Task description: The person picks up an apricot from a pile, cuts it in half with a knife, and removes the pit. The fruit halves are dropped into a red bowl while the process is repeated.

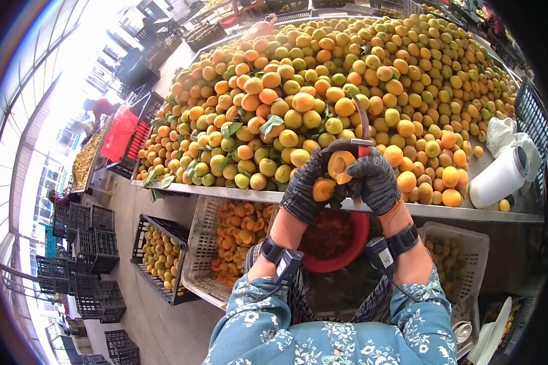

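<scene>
Both my hands wear dark gloves and meet above the metal table's front edge. My left hand [310, 185] is closed on cut apricot pieces [340, 164], with a split orange face showing and another piece lower down. In my right hand [374, 179] is a knife [363, 125] with a curved blade pointing up and a red part near the grip; its fingers also touch the cut fruit. A large heap of apricots [304, 102] lies just beyond my hands. Below them is a red basin [329, 243] with dark reddish contents, partly hidden by my arms.
A white crate [199, 249] of apricot halves stands below at the left, beside a black crate [141, 240] of whole fruit. At the right are a white container [496, 182] on the table and another white crate [478, 243] beneath. Black crates [79, 228] are stacked far left.
</scene>
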The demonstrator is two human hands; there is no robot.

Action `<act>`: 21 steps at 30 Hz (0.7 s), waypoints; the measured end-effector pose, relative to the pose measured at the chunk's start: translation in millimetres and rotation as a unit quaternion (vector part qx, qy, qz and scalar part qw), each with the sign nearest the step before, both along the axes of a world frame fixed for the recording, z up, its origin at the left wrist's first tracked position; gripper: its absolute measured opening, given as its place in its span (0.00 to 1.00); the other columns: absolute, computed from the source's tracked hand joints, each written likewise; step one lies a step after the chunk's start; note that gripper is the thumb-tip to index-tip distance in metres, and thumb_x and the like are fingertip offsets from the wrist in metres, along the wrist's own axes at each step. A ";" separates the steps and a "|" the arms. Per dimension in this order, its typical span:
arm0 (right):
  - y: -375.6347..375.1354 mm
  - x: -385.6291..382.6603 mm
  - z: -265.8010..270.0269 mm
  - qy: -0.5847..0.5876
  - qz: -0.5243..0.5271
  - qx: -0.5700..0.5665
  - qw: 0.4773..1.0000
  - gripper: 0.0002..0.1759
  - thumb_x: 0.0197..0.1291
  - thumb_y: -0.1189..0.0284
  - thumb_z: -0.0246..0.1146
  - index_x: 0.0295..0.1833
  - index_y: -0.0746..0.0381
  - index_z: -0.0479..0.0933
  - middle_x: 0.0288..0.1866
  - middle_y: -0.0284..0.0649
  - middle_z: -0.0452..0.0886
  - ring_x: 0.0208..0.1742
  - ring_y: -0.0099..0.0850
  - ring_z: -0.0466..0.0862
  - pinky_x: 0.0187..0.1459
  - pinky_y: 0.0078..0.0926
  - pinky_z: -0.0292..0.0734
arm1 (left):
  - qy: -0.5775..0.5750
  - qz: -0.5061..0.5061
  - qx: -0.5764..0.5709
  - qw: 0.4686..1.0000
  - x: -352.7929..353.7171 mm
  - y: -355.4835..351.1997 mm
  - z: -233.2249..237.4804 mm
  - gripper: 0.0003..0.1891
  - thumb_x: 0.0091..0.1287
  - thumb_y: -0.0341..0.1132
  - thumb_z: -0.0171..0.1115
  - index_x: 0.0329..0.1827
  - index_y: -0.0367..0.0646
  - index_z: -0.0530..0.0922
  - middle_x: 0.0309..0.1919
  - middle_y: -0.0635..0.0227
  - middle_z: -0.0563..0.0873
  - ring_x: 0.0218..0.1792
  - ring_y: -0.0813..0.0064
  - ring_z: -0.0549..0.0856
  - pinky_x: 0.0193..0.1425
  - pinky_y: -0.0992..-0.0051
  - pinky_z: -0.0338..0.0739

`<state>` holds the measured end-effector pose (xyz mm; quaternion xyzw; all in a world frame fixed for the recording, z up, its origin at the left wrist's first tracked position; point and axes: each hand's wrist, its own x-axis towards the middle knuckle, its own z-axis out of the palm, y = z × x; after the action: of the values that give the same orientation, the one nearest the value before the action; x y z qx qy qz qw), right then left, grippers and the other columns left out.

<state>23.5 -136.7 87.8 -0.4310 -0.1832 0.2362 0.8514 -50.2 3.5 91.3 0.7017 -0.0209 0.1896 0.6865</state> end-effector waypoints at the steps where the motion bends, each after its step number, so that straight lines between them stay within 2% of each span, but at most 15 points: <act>1: -5.6 -3.8 18.0 0.005 0.014 -0.038 0.999 0.19 0.49 0.76 0.61 0.50 0.68 0.79 0.38 0.39 0.82 0.34 0.25 0.81 0.37 0.20 0.78 | 0.063 -0.064 -0.079 0.993 -5.4 1.7 12.0 0.17 0.72 0.38 0.53 0.59 0.39 0.73 0.41 0.62 0.84 0.34 0.73 0.84 0.34 0.74 0.80; 2: -8.8 -5.4 27.8 0.010 0.027 -0.076 0.997 0.21 0.46 0.78 0.63 0.50 0.69 0.79 0.46 0.40 0.83 0.45 0.26 0.82 0.49 0.22 0.79 | 0.124 -0.127 -0.158 0.971 -8.2 3.0 16.7 0.14 0.70 0.31 0.55 0.57 0.41 0.72 0.38 0.62 0.84 0.31 0.74 0.83 0.29 0.76 0.78; 3: -7.3 0.1 25.7 0.000 0.052 -0.054 0.997 0.21 0.45 0.77 0.65 0.50 0.67 0.80 0.44 0.37 0.84 0.43 0.25 0.82 0.48 0.22 0.79 | 0.227 -0.088 -0.299 0.923 -2.7 7.1 2.2 0.17 0.68 0.37 0.59 0.56 0.41 0.73 0.36 0.63 0.84 0.22 0.76 0.81 0.22 0.79 0.75; 4: -6.2 4.7 21.9 0.000 0.051 -0.055 0.997 0.21 0.45 0.77 0.65 0.50 0.67 0.80 0.44 0.37 0.84 0.43 0.25 0.82 0.48 0.22 0.79 | 0.227 -0.089 -0.300 0.922 -2.2 6.2 -2.5 0.17 0.68 0.37 0.59 0.56 0.41 0.73 0.36 0.63 0.84 0.22 0.76 0.81 0.22 0.79 0.75; 6: -4.8 11.5 16.3 -0.010 0.092 -0.039 0.995 0.21 0.44 0.77 0.66 0.49 0.66 0.81 0.42 0.36 0.84 0.43 0.25 0.82 0.48 0.22 0.79 | 0.248 -0.074 -0.389 0.884 -2.7 1.9 -1.2 0.18 0.66 0.41 0.60 0.55 0.41 0.74 0.34 0.63 0.82 0.23 0.75 0.81 0.23 0.79 0.75; 10: -6.5 15.6 14.5 -0.008 0.047 -0.049 0.998 0.21 0.43 0.79 0.67 0.48 0.66 0.81 0.41 0.35 0.84 0.42 0.25 0.82 0.48 0.22 0.79 | 0.207 -0.129 -0.370 0.897 -3.2 -3.2 3.9 0.21 0.63 0.40 0.60 0.56 0.40 0.74 0.37 0.62 0.82 0.25 0.73 0.81 0.23 0.80 0.75; 12: -5.5 18.8 11.4 -0.015 0.069 -0.049 0.996 0.23 0.43 0.79 0.67 0.50 0.68 0.79 0.44 0.39 0.85 0.46 0.27 0.83 0.52 0.25 0.80 | 0.161 -0.204 -0.348 0.901 0.1 -4.1 0.9 0.24 0.60 0.39 0.62 0.59 0.39 0.72 0.43 0.62 0.81 0.30 0.74 0.82 0.26 0.79 0.76; 13: -4.2 18.9 9.5 -0.022 0.050 -0.048 0.997 0.17 0.45 0.81 0.67 0.45 0.66 0.81 0.40 0.36 0.83 0.43 0.25 0.82 0.46 0.23 0.80 | 0.171 -0.203 -0.337 0.903 -1.3 -3.4 0.6 0.29 0.57 0.39 0.65 0.61 0.39 0.71 0.46 0.63 0.80 0.35 0.75 0.83 0.31 0.79 0.77; 14: -4.0 17.0 11.3 -0.021 0.048 -0.048 0.997 0.17 0.45 0.81 0.67 0.45 0.66 0.81 0.40 0.36 0.83 0.43 0.25 0.82 0.46 0.23 0.80 | 0.172 -0.204 -0.336 0.903 -0.9 -4.3 -0.2 0.29 0.57 0.39 0.65 0.61 0.39 0.71 0.46 0.63 0.80 0.35 0.75 0.83 0.31 0.79 0.77; 16: -4.6 13.0 16.7 0.029 -0.042 -0.001 0.999 0.12 0.48 0.81 0.66 0.41 0.65 0.81 0.33 0.34 0.82 0.33 0.21 0.81 0.36 0.18 0.79 | 0.165 -0.193 -0.291 0.923 1.0 -5.8 -1.6 0.30 0.54 0.35 0.67 0.61 0.39 0.70 0.46 0.65 0.80 0.38 0.75 0.82 0.37 0.80 0.78; 17: -7.7 20.2 12.1 0.015 -0.077 -0.026 0.997 0.08 0.52 0.80 0.64 0.39 0.65 0.80 0.25 0.30 0.79 0.19 0.18 0.75 0.24 0.14 0.72 | 0.166 -0.193 -0.292 0.922 1.9 -5.3 -6.0 0.30 0.54 0.35 0.67 0.61 0.39 0.70 0.46 0.65 0.80 0.38 0.75 0.82 0.37 0.80 0.78; 18: -7.8 24.4 8.0 0.018 -0.115 0.025 0.993 0.05 0.55 0.77 0.65 0.38 0.64 0.79 0.19 0.28 0.75 0.11 0.17 0.68 0.14 0.14 0.63 | 0.178 -0.189 -0.281 0.924 3.1 -4.2 -12.4 0.30 0.53 0.33 0.67 0.61 0.39 0.71 0.45 0.65 0.80 0.38 0.76 0.82 0.39 0.80 0.77; 21: -19.6 35.9 10.3 0.048 -0.103 0.154 0.981 0.08 0.60 0.69 0.65 0.36 0.61 0.77 0.15 0.31 0.71 0.09 0.23 0.67 0.11 0.20 0.61 | 0.206 -0.174 -0.246 0.931 2.1 -5.3 -18.4 0.29 0.51 0.28 0.67 0.59 0.40 0.72 0.44 0.67 0.80 0.38 0.77 0.81 0.40 0.81 0.77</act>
<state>59.4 -156.3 98.1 -0.2990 -0.1306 0.1367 0.9353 -48.1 -1.8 72.9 0.5196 0.0462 -0.0827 0.8491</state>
